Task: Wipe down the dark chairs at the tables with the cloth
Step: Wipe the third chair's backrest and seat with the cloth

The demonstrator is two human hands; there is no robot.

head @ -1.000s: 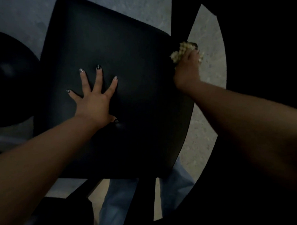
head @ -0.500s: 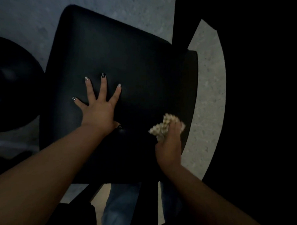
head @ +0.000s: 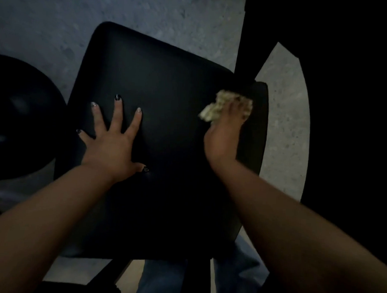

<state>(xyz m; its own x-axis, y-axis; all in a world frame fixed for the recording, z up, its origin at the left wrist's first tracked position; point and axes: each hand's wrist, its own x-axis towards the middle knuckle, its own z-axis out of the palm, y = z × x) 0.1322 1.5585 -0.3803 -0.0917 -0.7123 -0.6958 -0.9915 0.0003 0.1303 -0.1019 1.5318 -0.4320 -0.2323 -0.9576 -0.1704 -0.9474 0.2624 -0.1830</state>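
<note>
Both hands work the chair seat [head: 167,123]: left hand [head: 110,143] flat, fingers spread; right hand [head: 223,136] grips the cloth [head: 216,107] at the seat's right edge, unwiped surface lying leftward.

Looks like a café or dining room, dimly lit: dark padded chair [head: 166,145] pulled up by a round dark bench [head: 354,108], speckled grey floor [head: 148,19], 2nd round dark seat [head: 18,118] at left

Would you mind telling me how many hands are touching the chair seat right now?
2: the left hand rests flat mid-seat; the right hand presses the cloth near the seat's right edge.
</note>
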